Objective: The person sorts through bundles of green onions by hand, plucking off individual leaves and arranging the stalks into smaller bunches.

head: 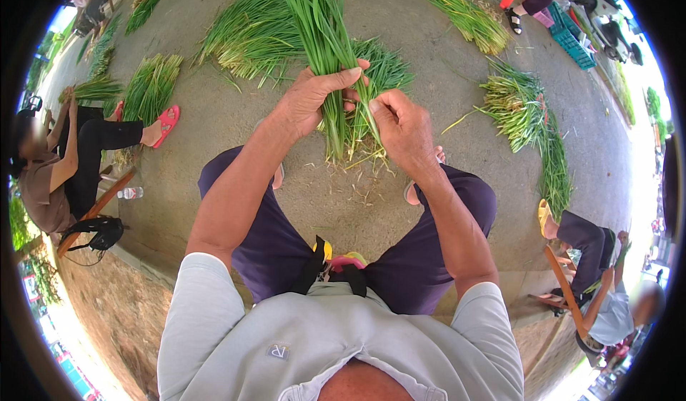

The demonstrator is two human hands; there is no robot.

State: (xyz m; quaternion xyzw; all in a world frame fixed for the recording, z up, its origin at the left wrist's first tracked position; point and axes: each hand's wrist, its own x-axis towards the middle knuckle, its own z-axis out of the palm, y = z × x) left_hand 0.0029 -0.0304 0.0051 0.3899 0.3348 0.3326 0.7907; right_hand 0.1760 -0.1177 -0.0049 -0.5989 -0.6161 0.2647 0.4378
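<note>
My left hand (pixel 316 98) grips a bunch of long green leafy stalks (pixel 316 31), which look like garlic chives or young garlic greens. The leaves point away from me and the paler stem ends hang towards my lap. My right hand (pixel 402 122) pinches the pale lower end of a stalk (pixel 371 112) that slants out from the bunch. Below both hands, a pile of the same greens (pixel 383 68) lies on the pavement between my feet. Dry trimmings (pixel 370 178) are scattered at its near side.
A large heap of greens (pixel 257 34) lies ahead, with more bundles at left (pixel 153 87) and right (pixel 517 106). Seated people work at left (pixel 48 176) and right (pixel 605 294). A plastic bottle (pixel 130 192) and a teal crate (pixel 571 36) stand farther off.
</note>
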